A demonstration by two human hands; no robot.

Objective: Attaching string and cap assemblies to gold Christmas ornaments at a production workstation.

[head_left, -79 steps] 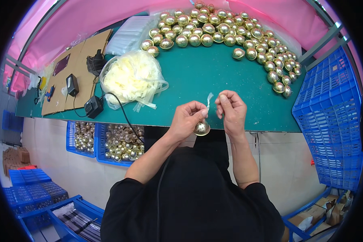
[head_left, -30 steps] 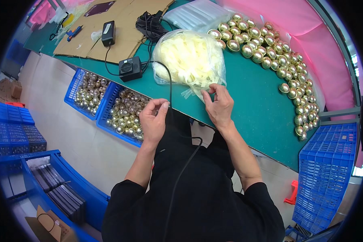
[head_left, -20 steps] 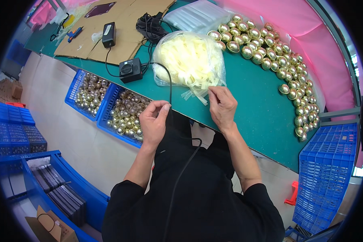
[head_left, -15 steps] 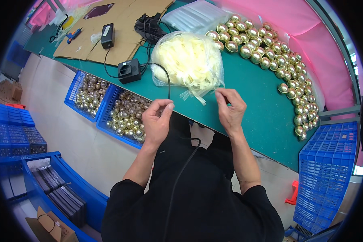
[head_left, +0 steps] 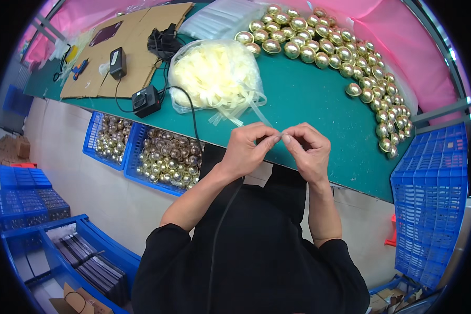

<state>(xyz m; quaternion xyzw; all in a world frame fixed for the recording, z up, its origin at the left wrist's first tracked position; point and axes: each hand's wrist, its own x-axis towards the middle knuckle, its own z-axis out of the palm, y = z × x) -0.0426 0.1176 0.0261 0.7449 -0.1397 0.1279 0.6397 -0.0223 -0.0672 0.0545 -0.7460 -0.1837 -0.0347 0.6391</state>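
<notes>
My left hand (head_left: 247, 147) and my right hand (head_left: 307, 150) meet fingertip to fingertip over the near edge of the green table (head_left: 309, 99). Together they pinch a thin pale ribbon strip (head_left: 278, 137), most of it hidden by the fingers. Just beyond the hands lies a clear bag of pale yellow ribbon strips (head_left: 214, 78), with a few strips trailing out toward my hands. Several shiny gold ingot-shaped ornaments (head_left: 329, 49) are spread across the far and right side of the table.
A black power adapter (head_left: 145, 100) with a cable sits left of the bag, on and beside cardboard sheets (head_left: 136, 47). Two blue crates of gold ornaments (head_left: 165, 159) stand below the table edge. Stacked blue crates (head_left: 429, 199) are at right; more blue bins (head_left: 63, 251) at lower left.
My right hand left the ribbon bag with a strip and came toward me. Both hands closed together at the table edge, fingertips now touching on the strip.
</notes>
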